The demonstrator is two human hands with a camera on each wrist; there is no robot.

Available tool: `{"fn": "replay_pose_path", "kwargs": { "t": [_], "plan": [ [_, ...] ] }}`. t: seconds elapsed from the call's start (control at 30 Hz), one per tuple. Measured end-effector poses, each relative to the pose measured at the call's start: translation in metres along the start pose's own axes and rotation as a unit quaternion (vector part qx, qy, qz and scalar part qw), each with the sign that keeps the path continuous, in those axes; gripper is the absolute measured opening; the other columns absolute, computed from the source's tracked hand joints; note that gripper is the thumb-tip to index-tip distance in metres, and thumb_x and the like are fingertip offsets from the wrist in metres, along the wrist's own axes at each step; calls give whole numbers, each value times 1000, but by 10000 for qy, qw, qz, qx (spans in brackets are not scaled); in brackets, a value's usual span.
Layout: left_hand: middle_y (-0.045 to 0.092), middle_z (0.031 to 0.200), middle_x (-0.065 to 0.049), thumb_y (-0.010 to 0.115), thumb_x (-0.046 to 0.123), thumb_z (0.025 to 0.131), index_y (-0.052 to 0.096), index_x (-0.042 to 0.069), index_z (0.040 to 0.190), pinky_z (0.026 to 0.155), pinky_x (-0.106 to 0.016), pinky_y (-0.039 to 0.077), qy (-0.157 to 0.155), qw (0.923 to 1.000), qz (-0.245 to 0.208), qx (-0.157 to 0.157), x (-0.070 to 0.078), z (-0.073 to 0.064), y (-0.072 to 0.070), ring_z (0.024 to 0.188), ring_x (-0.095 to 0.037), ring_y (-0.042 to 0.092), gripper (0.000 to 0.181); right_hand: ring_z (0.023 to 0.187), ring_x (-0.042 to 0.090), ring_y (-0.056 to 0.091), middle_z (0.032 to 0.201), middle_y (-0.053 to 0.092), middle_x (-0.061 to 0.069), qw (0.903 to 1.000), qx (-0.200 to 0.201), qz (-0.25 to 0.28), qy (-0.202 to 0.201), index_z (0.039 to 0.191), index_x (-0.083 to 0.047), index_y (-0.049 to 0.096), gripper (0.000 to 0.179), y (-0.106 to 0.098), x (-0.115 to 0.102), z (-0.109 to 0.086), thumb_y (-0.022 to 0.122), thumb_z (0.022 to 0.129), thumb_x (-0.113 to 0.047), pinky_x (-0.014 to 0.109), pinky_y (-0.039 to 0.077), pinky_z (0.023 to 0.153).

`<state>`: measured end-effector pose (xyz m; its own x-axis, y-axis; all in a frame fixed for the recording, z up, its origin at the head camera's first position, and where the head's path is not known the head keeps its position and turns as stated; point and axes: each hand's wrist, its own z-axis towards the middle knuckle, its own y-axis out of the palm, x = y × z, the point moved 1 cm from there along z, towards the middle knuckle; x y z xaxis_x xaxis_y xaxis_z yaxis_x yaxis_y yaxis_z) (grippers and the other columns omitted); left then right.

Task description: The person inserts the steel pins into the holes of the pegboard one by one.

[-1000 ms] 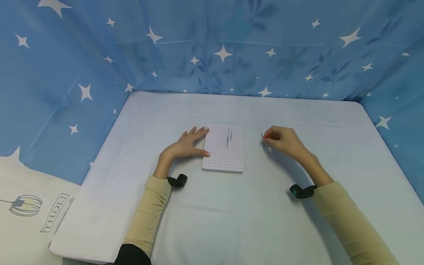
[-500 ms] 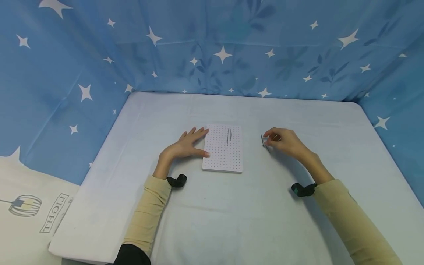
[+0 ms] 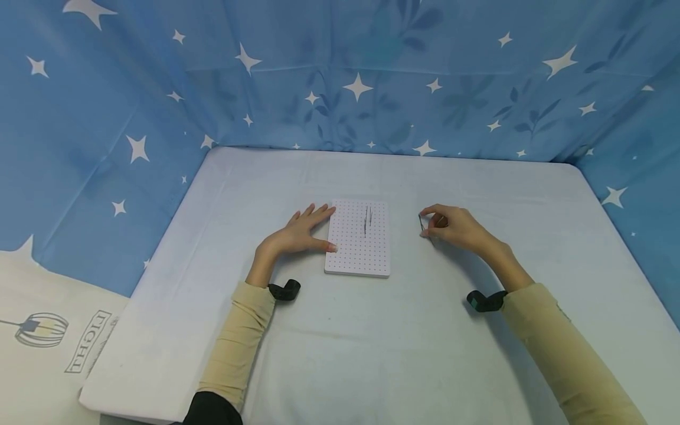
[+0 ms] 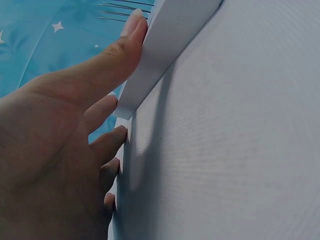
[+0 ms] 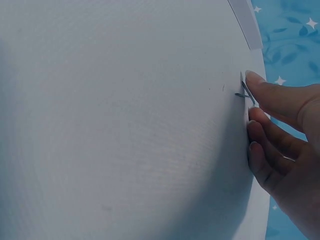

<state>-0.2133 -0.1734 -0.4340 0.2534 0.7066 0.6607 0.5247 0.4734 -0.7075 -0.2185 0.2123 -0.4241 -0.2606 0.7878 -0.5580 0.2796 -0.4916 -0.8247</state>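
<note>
1. several thin rods (image 4: 113,19) stand out from the white pegboard (image 3: 357,262) in the left wrist view; in the head view they are just fine dark lines right of its middle.
2. the right wrist view shows a short dark end crossing the thin dark piece (image 5: 244,88); whether that makes one piece or two, i cannot tell.
3. "light" is readable on the cream cloth (image 3: 26,383) at lower left in the head view, beside a printed caged shape.
4. the left hand (image 3: 294,237) lies spread, thumb out, touching the pegboard's left edge and gripping nothing.
5. the right hand (image 3: 458,228) pinches the thin dark piece between thumb and forefinger, to the right of the pegboard and apart from it.
</note>
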Motion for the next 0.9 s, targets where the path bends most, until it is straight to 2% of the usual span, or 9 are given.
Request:
{"fn": "replay_pose_path", "kwargs": {
  "t": [0.33, 0.9],
  "plan": [
    [8, 174, -4, 79, 45, 88, 19, 24, 167, 129, -52, -9, 25, 10000, -81, 1, 2, -2, -1, 161, -27, -7, 102, 81, 22, 57, 96, 64, 11, 9998, -197, -20, 103, 139, -3, 61, 51, 2, 1, 4, 78, 93, -17, 34, 47, 72],
    [9, 174, -4, 79, 44, 88, 19, 23, 167, 129, -52, -8, 28, 10000, -49, 3, 3, -2, -1, 161, -28, -7, 101, 82, 22, 57, 96, 64, 11, 9998, -149, 115, 63, 132, 0, 61, 47, 2, 4, 5, 79, 92, -16, 33, 47, 74]
  ]
}}
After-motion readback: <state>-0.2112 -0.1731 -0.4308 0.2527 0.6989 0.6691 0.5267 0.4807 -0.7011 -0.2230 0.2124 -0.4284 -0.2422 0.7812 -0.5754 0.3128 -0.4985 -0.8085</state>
